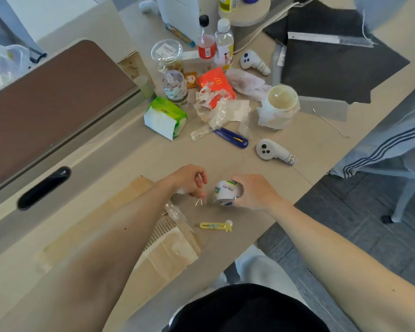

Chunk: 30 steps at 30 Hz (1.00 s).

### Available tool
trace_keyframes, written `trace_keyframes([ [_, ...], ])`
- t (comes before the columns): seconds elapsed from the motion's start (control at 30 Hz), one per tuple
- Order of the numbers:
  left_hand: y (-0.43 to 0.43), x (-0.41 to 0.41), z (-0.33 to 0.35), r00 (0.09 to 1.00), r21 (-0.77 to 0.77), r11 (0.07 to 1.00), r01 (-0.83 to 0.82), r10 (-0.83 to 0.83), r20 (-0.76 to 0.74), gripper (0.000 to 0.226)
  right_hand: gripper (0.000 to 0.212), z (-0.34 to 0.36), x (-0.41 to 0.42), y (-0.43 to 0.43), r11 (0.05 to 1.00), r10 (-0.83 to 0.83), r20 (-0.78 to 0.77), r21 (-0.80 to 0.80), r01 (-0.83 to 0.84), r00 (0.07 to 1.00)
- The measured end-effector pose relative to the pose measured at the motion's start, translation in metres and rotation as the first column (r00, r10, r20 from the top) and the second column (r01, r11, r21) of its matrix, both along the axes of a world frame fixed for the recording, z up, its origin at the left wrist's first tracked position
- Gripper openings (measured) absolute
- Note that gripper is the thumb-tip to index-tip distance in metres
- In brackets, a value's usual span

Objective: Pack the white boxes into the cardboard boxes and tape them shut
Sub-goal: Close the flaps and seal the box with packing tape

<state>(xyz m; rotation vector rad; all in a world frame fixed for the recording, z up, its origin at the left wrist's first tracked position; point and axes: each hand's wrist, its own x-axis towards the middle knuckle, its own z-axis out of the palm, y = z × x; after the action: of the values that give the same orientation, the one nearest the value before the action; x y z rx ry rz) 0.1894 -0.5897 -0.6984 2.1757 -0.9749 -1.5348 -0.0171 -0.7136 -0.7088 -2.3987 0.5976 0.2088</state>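
- Your right grip [254, 192] is curled over a tape roll [225, 191], fingers wrapped round its far side and thumb at the near side.
- The tape roll is small and rounded, with a white label printed in dark letters and a touch of green at the top. It sits on the worktop [130, 159] near the front edge, between your two hands.
- Your left grip [189, 180] hangs just beside the roll with its fingers bent down and the tips drawn together. Pale thin streaks show under them, too fine to make out, so I cannot tell if you have hold of anything.
- One piece of flattened cardboard [168, 250] lies under your left forearm. It is tan, with ribbed corrugation showing along one torn edge and clear film crumpled at its far corner.
- You have two utility knives: a small yellow knife [216, 225] just beside the cardboard, and a blue knife [233, 137] further back.
- Two white controllers: one controller [273, 150] right of the blue knife, the far controller [253, 62] behind the clutter.
- Two bottles stand touching at the back: a red-labelled bottle [206, 41] and a clear bottle [224, 41].
- One green-and-white tissue pack [164, 117] lies left of the blue knife.
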Motion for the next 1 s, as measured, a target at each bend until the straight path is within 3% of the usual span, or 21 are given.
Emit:
trace_keyframes([
  [0.23, -0.013, -0.009, -0.02, 0.988, 0.04, 0.99, -0.137, 0.133, 0.084, 0.039, 0.048, -0.015, -0.003, -0.001, 0.99, -0.006, -0.144, -0.14, -0.014, 0.99],
  [0.43, -0.02, -0.017, -0.046, 0.972, 0.07, 0.987, -0.141, 0.125, 0.199, 0.043, 0.054, -0.025, 0.003, 0.005, 0.987, 0.021, -0.19, -0.153, -0.051, 0.981],
  [0.67, -0.022, -0.024, -0.065, 0.91, 0.123, 0.989, -0.08, 0.022, 0.414, 0.043, 0.056, -0.029, 0.009, 0.013, 0.99, 0.046, -0.199, -0.125, -0.072, 0.979],
  [1.0, -0.019, -0.018, -0.057, 0.849, 0.145, 0.987, 0.071, -0.136, 0.51, 0.034, 0.064, -0.025, 0.007, 0.007, 0.996, 0.085, -0.218, -0.02, -0.092, 0.972],
])
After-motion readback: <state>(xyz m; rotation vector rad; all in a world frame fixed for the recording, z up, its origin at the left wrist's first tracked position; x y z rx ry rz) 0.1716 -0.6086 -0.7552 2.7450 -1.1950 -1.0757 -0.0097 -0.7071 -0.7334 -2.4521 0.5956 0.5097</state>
